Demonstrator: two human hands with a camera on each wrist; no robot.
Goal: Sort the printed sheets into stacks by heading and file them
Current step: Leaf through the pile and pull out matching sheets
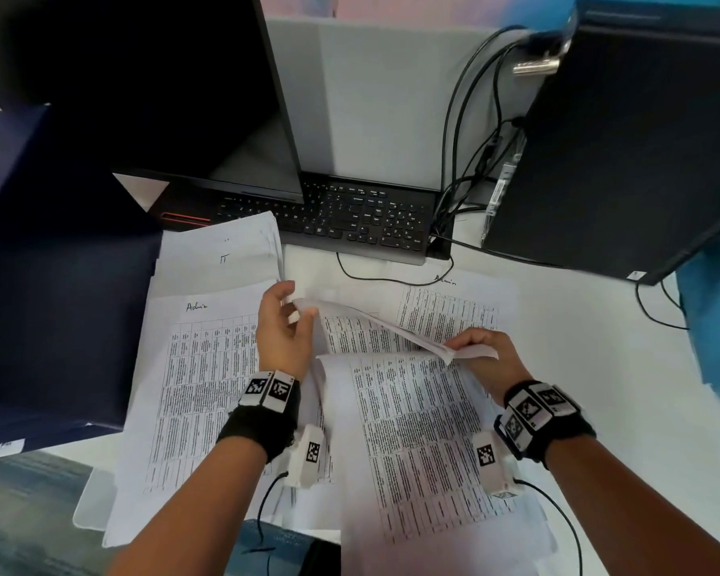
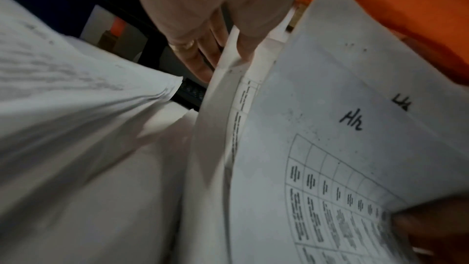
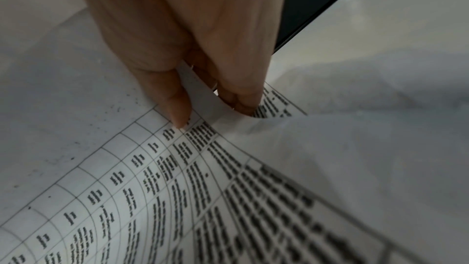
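Lifted sheet [image 1: 375, 324], headed "Hr", spans between both hands mid-counter: left hand [image 1: 283, 326] pinches its far-left end, right hand [image 1: 485, 353] pinches near-right. Long axis diagonal. "Admin" stack [image 1: 200, 388] lies left, nearer the left hand.

A: Table print on the lifted sheet [image 1: 375, 326]: too small and blurred to read in any view.

B: Second handwritten heading [image 2: 401, 102] in the left wrist view partly covered; unreadable. Right hand [image 2: 436, 234] cut by the frame edge there.

A: Dark folder [image 1: 51, 284] cut off at left, computer tower [image 1: 624, 151] at right. Stack at left [image 2: 76, 79] blurred.
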